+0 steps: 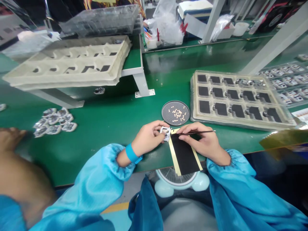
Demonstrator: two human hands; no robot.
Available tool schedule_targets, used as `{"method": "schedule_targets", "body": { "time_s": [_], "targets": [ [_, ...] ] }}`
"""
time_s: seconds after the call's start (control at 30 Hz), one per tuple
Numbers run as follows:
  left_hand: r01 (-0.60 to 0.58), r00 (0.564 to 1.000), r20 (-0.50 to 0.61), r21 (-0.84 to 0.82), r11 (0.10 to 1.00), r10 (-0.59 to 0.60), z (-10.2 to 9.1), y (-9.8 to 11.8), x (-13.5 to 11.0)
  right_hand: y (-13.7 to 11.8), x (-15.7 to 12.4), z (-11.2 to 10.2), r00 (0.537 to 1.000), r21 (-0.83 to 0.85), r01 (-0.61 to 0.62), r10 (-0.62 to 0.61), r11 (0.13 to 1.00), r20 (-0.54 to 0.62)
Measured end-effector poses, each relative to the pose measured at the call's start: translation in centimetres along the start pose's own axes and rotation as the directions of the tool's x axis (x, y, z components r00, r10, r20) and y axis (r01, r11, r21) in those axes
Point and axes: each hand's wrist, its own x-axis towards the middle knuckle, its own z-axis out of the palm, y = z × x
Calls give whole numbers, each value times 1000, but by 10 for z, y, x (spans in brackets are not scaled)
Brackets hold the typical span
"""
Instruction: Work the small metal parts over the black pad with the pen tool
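My left hand (pixel 148 138) is closed around a small white and silver part (pixel 165 132), held just above the green table's front edge. My right hand (pixel 204 142) pinches thin dark tweezers (pixel 202 132), whose tip end lies by the small part. Under my right hand lies a black sheet with yellow borders (pixel 184 155), hanging over the table's edge. Just beyond my hands sits a round perforated dish (pixel 175 112) with several tiny pale pieces in it.
A cream tray (pixel 240 99) of black-padded parts lies at the right. A pile of small silver parts (pixel 54 122) lies at the left. A raised shelf holds an empty moulded tray (pixel 69 62). Another person's arm (pixel 21 173) shows at the lower left.
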Motion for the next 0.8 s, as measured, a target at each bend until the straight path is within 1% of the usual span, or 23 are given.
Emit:
{"method": "schedule_targets", "body": {
  "time_s": [0.07,0.17,0.27,0.37,0.5,0.63,0.7,0.77,0.8],
  "targets": [
    [-14,1000,2,37,999,14,-1,-2,0,1,0,0,999,-46,3,-1,999,34],
    [-32,999,-1,79,996,32,-1,-4,-1,3,2,1,999,-124,6,-2,992,35],
    [-37,999,-3,101,994,38,-1,-3,-1,4,3,2,999,-130,-22,27,991,35],
    [-21,1000,3,65,998,20,-1,0,0,3,3,3,995,-37,-92,94,995,45],
    [30,999,34,-61,998,-28,-1,3,1,1,2,1,979,150,-198,187,969,85],
    [50,998,50,-116,992,-45,-2,5,3,-1,1,-1,962,195,-260,235,946,139],
    [41,998,56,-101,994,-36,-3,4,3,0,1,0,975,207,-216,201,954,92],
    [24,998,61,-71,997,-20,-2,2,3,0,3,2,993,188,-108,114,976,-23],
    [13,998,59,-51,999,-10,-2,1,2,0,4,3,995,149,-45,57,988,-77]
  ]
}}
